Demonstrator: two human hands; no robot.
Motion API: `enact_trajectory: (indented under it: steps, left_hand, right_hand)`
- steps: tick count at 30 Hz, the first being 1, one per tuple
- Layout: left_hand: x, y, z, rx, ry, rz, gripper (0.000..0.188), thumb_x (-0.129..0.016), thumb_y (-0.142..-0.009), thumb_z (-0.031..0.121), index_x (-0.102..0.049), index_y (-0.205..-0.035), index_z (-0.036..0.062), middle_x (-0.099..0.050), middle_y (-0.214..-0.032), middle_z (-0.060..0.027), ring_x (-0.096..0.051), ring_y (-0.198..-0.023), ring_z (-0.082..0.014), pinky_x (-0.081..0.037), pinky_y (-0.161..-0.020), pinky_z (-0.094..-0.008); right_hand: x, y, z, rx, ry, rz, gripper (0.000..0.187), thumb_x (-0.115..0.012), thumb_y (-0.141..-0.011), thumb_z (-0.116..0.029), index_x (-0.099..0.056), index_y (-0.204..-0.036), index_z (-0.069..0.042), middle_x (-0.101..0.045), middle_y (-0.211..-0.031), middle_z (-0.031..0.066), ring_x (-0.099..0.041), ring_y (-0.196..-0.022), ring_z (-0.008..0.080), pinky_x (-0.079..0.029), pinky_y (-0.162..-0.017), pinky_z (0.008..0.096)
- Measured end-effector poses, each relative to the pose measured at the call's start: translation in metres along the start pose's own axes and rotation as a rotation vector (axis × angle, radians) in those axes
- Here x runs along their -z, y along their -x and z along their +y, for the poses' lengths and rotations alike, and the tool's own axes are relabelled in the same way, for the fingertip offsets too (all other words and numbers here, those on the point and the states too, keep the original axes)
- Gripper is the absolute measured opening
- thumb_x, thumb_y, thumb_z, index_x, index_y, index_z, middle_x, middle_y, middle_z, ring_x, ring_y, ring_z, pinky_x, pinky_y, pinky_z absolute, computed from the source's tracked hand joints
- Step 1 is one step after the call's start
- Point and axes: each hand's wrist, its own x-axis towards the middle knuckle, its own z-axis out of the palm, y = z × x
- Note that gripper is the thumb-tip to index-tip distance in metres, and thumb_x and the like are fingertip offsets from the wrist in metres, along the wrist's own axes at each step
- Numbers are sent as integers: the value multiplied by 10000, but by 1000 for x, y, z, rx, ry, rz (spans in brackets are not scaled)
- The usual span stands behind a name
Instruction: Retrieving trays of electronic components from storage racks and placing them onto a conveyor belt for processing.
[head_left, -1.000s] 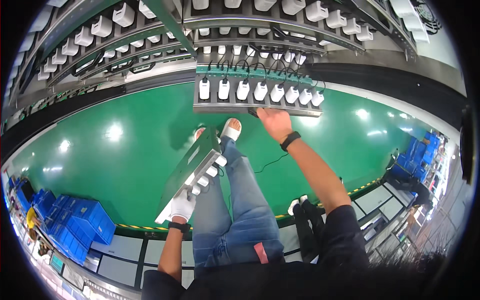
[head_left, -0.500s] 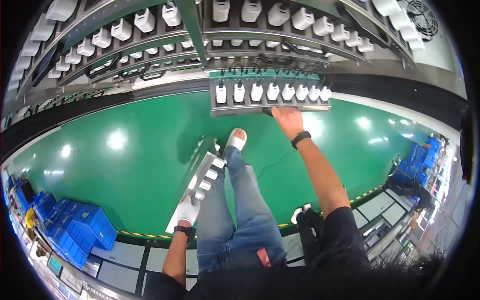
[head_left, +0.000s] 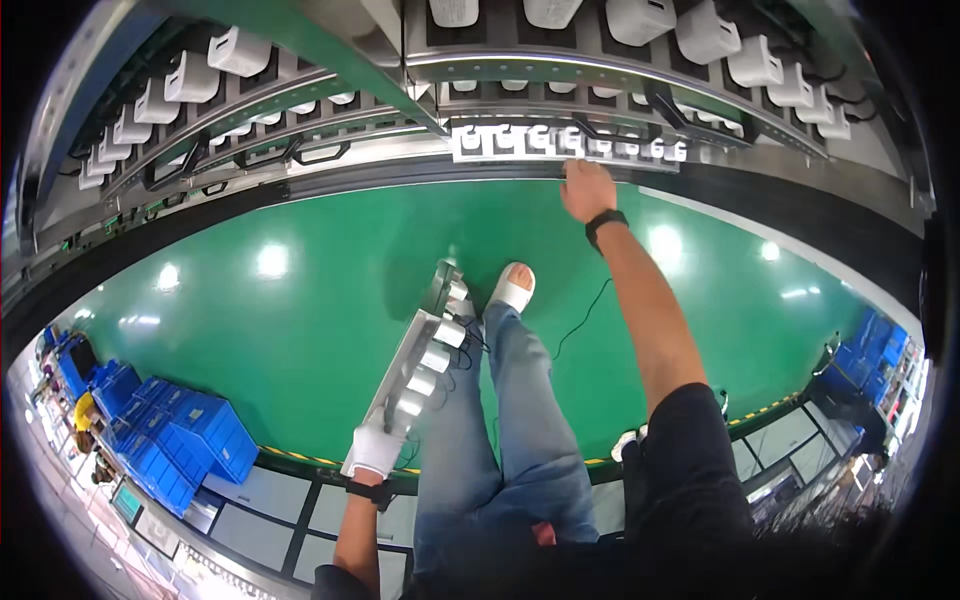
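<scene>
My left hand [head_left: 378,450], in a white glove, grips the near end of a long metal tray [head_left: 392,375] held slanting beside my left leg. A row of white power adapters [head_left: 435,357] sits along it, with dark cables hanging from its side. My bare right hand [head_left: 588,190] is closed at the front edge of another metal tray [head_left: 645,165] on a low level of the rack. White adapters [head_left: 538,137] stand in a row on that tray. My fingertips are partly hidden against its edge.
A metal rack with a green post [head_left: 340,60] and more adapters rises ahead. A thin cable [head_left: 583,322] lies on the green floor [head_left: 320,330]. Blue crates [head_left: 205,435] are stacked at the left, more [head_left: 860,350] at the right. Another person's shoe [head_left: 624,443] shows behind my right side.
The tray at my right hand has moved away from me, from sticking out over the floor to inside the rack. The left-hand tray has turned, showing more of its adapters and cables.
</scene>
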Motion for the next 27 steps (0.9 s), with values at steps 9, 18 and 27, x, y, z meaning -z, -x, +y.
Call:
enact_trajectory:
  steps: [9,18,27]
  left_hand:
    - [24,-33,64,-193,-9,62,220,-790,-912,240,-721,-1009,54,-738,-797,-142,-732,-691,-295,-572,-651,-411]
    - [49,-58,133,-539,-215,-50,386,-629,-859,151,-646,-1233,54,-751,-922,-227,-722,-813,-455,-588,-735,-553]
    - [46,-50,206,-734,-130,11,488,-583,-964,237,-427,-1357,-6,-717,-865,-245,-707,-748,-449,-556,-656,-549]
  right_hand:
    - [57,-33,-20,-111,24,-166,720,-825,-819,-359,-566,-1448,-125,-610,-1389,229,-570,-1316,384,-465,-1096,525]
    - [174,187,-206,402,-913,-172,599,-643,-813,-23,-526,-1400,6,-640,-1258,212,-601,-1197,391,-500,-1037,496]
    - [169,243,-238,-29,-644,55,727,-718,-811,-34,-427,-1475,17,-706,-1068,227,-703,-949,388,-553,-823,460]
